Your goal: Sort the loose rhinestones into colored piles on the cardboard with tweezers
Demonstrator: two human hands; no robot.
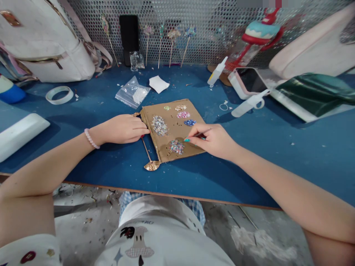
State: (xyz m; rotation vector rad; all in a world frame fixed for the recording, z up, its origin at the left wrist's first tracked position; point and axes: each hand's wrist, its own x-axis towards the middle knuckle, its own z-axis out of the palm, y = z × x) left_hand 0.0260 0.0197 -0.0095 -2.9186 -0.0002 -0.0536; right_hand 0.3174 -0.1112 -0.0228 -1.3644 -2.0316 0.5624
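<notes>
Head view showed us a flat brown cardboard sheet lying on the blue felt-like table, with six small heaps of glittering beads on it: one silvery, one pale green, one cream, one pink, one blue and one mixed. We saw the left hand, a pink bead bracelet on its wrist, lying curled at the sheet's left edge, its fingertips pressing on a gold metal hairpin whose thin stem ran down to a fan-shaped end on the table. The right hand was pinched shut around a thin dark pick tool, its tip near the mixed heap at the sheet's lower part; the nails were painted teal.

Behind the sheet we counted one clear plastic bag, one white paper scrap and one ring of clear tape. Five finished hairpins leaned against the perforated metal back panel, beside a black phone. Two white glue bottles lay to the right, near a second phone in a pink case. A white backpack stood at far left.
</notes>
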